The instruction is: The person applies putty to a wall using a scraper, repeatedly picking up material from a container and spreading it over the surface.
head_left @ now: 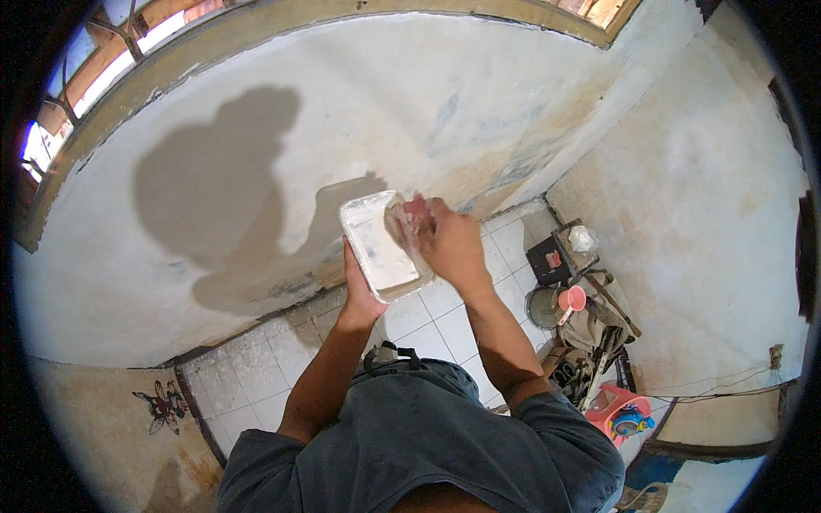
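Supports the white tray point(358, 235) above the tiled floor point(453, 332), left grip point(363, 293) wrapped along its left side, apparently leaving the open face accessible; closes the right grip point(455, 248) around a blurred reddish thing point(416, 208) by the far-right rim, exact shape impossible to tell.

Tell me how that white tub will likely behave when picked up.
The white tub is probably light, as the left hand grips it at one side. Its thin walls may flex slightly if squeezed. White smears on its rim might make it slippery.

Two hands point(363, 297) point(455, 248), one white tray point(369, 203) — one pink dipper point(572, 297).
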The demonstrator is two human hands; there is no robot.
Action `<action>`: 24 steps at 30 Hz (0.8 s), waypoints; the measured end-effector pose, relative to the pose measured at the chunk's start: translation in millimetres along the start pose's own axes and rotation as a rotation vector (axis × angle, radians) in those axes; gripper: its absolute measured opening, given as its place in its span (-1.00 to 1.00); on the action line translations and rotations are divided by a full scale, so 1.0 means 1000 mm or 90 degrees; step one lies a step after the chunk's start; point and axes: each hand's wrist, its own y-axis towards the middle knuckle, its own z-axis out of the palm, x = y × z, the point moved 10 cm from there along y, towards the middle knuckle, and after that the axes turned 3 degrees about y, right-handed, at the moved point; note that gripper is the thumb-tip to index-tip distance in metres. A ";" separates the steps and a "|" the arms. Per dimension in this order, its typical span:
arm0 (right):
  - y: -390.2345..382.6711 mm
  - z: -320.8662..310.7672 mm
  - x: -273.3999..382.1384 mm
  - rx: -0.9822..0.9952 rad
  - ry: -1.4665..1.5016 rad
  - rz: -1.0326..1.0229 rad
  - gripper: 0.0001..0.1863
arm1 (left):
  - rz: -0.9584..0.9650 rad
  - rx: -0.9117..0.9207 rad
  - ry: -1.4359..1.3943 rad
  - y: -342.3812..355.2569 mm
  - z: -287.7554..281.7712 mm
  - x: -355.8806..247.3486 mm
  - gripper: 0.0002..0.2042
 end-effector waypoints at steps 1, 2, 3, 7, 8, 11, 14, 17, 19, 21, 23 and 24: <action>-0.001 0.002 0.005 0.000 0.001 -0.002 -0.85 | 0.002 0.000 0.001 0.001 -0.003 -0.001 -0.44; -0.003 0.011 0.013 0.042 -0.030 -0.003 -0.85 | -0.003 0.010 0.000 0.004 -0.006 0.000 -0.38; -0.005 0.018 0.017 0.083 -0.062 -0.004 -0.84 | -0.008 0.019 0.000 0.005 -0.009 0.001 -0.33; -0.002 0.006 0.005 0.036 -0.062 0.030 -0.84 | -0.025 0.005 0.001 0.001 -0.001 0.004 -0.33; -0.004 0.011 0.007 0.035 -0.053 0.012 -0.84 | -0.013 0.001 0.018 0.003 -0.002 0.004 -0.33; -0.009 0.021 0.034 0.065 -0.061 -0.022 -0.83 | -0.014 -0.008 0.015 0.003 -0.004 0.004 -0.39; -0.011 0.029 0.041 0.094 -0.040 -0.020 -0.81 | -0.018 0.016 -0.013 0.002 -0.002 0.005 -0.46; -0.008 0.025 0.031 0.092 0.009 -0.010 -0.80 | 0.000 0.022 -0.031 0.000 0.006 0.001 -0.45; -0.003 0.015 0.024 0.071 0.048 -0.021 -0.80 | -0.005 0.067 0.015 -0.003 0.019 -0.002 -0.45; 0.002 0.008 0.003 0.068 0.049 0.026 -0.80 | 0.007 0.047 0.011 -0.002 0.003 -0.006 -0.45; 0.001 0.012 -0.020 0.060 0.026 0.106 -0.81 | 0.008 0.018 0.000 -0.003 0.001 -0.003 -0.45; -0.003 0.015 -0.022 0.057 0.023 0.109 -0.81 | 0.003 0.019 -0.001 -0.003 0.003 -0.001 -0.45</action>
